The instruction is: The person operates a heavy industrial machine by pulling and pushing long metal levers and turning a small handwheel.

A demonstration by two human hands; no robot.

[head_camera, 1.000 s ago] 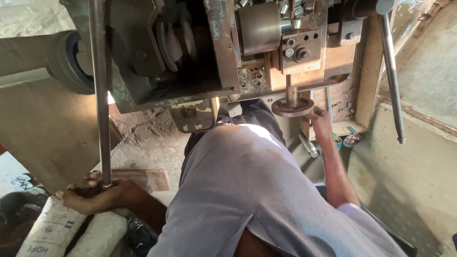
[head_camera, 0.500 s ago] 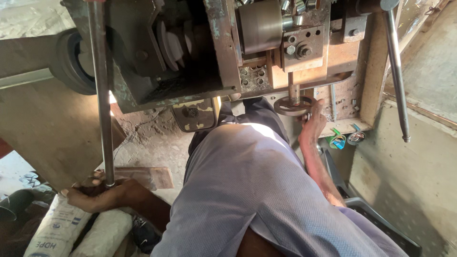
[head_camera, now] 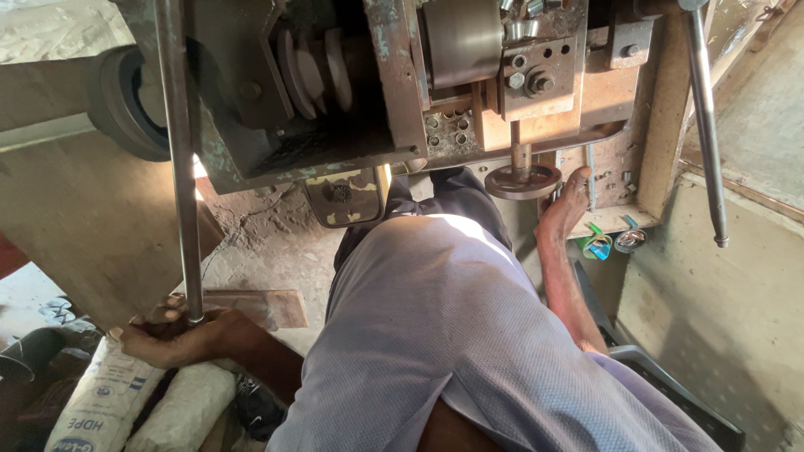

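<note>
I look down over my grey shirt at a worn metal machine (head_camera: 402, 92). My left hand (head_camera: 163, 335) is wrapped around the lower end of a long steel lever rod (head_camera: 180, 167) at the lower left. My right hand (head_camera: 565, 205) reaches forward and its fingers touch the rim of a small round handwheel (head_camera: 523, 180) on a vertical shaft under the machine's bolted head. I cannot tell if the fingers grip the wheel or just rest against it.
A second steel rod (head_camera: 705, 134) hangs at the right. A black tyre-like wheel (head_camera: 126, 105) sits upper left. White woven sacks (head_camera: 126, 402) lie lower left. Small green and metal pieces (head_camera: 610, 243) rest on a ledge by the concrete wall.
My right hand has slid up from beside the handwheel to its right rim. The view has shifted slightly. My left hand stays on the rod's lower end.
</note>
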